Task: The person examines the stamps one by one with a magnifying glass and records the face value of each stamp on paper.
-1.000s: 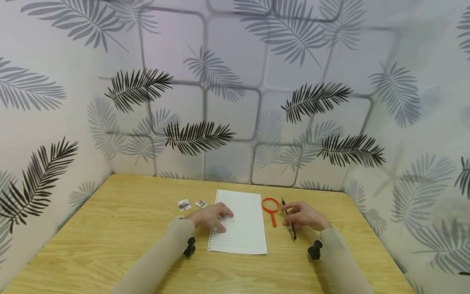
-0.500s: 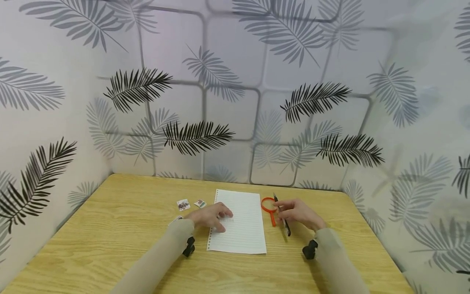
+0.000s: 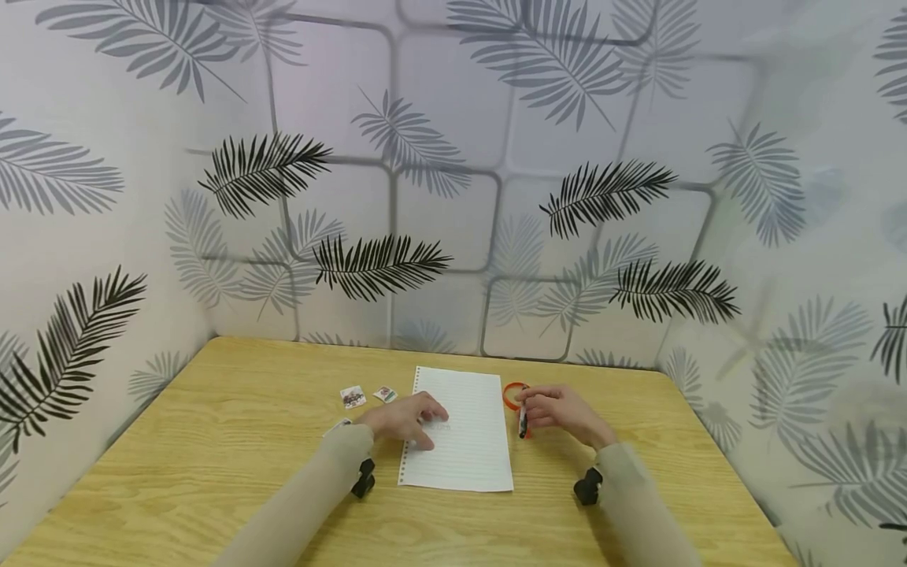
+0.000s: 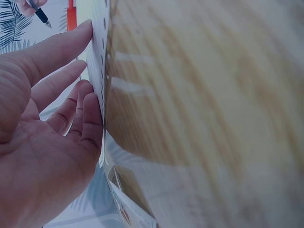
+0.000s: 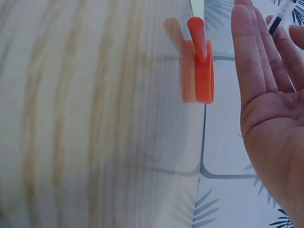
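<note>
A lined sheet of paper point(image 3: 471, 457) with punched holes along its left edge lies on the table. My left hand point(image 3: 405, 417) rests on the sheet's left side, its fingers loosely bent and holding nothing. My right hand point(image 3: 563, 413) pinches a pen point(image 3: 523, 423) between thumb and fingers, above the table to the right of the paper. In the left wrist view, the pen's dark grip and pointed tip point(image 4: 42, 18) show clear of the surface. An orange magnifying glass point(image 5: 204, 71) lies below the right hand, partly hidden by hand and pen in the head view.
Two small printed paper pieces point(image 3: 352, 396) lie left of the sheet. A third piece point(image 3: 337, 426) is partly covered by the left wrist. The wooden table point(image 3: 212, 441) meets a leaf-patterned backdrop point(image 3: 453, 197) at its back and sides.
My right hand has moved left with the pen, from the right of the magnifying glass to over it. The pen's orientation has turned. The left hand stays on the paper.
</note>
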A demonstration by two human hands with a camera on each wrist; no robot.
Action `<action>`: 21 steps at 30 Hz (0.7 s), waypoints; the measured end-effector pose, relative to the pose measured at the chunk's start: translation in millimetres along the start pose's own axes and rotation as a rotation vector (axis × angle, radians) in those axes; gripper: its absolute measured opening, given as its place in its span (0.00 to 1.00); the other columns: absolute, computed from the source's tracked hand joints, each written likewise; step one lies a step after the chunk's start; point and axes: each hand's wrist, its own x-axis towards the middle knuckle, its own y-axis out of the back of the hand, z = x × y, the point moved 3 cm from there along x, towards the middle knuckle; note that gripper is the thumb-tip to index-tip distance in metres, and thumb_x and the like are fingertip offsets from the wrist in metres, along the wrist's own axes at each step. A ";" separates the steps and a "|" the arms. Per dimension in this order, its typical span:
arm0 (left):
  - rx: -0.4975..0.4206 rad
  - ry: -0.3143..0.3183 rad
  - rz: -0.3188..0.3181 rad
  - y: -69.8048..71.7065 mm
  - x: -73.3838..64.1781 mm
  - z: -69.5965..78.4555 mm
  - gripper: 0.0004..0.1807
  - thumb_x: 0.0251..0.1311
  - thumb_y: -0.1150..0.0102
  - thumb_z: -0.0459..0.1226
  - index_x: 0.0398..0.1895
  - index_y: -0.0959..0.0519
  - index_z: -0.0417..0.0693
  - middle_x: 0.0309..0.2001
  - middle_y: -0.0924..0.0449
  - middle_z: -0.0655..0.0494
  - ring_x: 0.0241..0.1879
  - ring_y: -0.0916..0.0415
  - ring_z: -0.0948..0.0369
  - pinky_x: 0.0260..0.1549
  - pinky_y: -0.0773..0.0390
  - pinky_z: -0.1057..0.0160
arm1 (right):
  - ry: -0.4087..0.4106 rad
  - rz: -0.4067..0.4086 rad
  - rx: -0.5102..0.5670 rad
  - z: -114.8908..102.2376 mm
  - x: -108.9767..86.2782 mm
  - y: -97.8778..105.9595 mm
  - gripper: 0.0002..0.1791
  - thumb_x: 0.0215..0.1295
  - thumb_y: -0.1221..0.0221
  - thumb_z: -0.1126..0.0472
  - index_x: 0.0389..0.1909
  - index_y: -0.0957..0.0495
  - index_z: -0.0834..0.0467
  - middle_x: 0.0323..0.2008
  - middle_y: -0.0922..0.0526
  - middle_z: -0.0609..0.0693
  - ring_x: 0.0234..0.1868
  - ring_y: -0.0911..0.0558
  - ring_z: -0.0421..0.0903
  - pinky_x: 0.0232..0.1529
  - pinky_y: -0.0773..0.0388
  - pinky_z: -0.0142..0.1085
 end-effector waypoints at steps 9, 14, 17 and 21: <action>-0.014 0.004 0.005 0.3 -1.9 2.7 0.27 0.50 0.28 0.30 0.56 0.21 0.50 0.54 0.28 0.55 0.57 0.31 0.54 0.61 0.31 0.51 | 0.094 -0.022 -0.056 0.2 5.9 -12.8 0.24 0.61 0.37 0.70 0.56 0.29 0.76 0.42 0.14 0.61 0.40 0.14 0.42 0.41 0.17 0.36; -0.016 -0.003 0.000 -1.6 -2.4 2.1 0.27 0.50 0.28 0.30 0.56 0.21 0.50 0.54 0.28 0.55 0.57 0.31 0.54 0.61 0.31 0.50 | 0.106 -0.014 -0.031 -3.0 7.7 -19.9 0.22 0.65 0.38 0.64 0.54 0.27 0.74 0.38 0.13 0.57 0.37 0.13 0.46 0.42 0.16 0.44; -0.011 -0.011 0.004 -1.8 -1.5 1.4 0.27 0.50 0.28 0.30 0.56 0.21 0.49 0.54 0.28 0.55 0.57 0.31 0.54 0.61 0.31 0.50 | 0.120 -0.005 -0.012 -7.7 7.5 -22.7 0.23 0.68 0.40 0.56 0.52 0.26 0.71 0.37 0.13 0.57 0.38 0.13 0.50 0.45 0.17 0.50; -0.008 -0.011 0.010 -1.4 -0.2 0.5 0.27 0.50 0.28 0.30 0.56 0.21 0.49 0.54 0.27 0.55 0.57 0.30 0.54 0.61 0.31 0.50 | 0.119 0.003 -0.018 -10.8 8.3 -26.9 0.22 0.69 0.41 0.53 0.50 0.24 0.69 0.35 0.14 0.56 0.36 0.13 0.52 0.44 0.17 0.49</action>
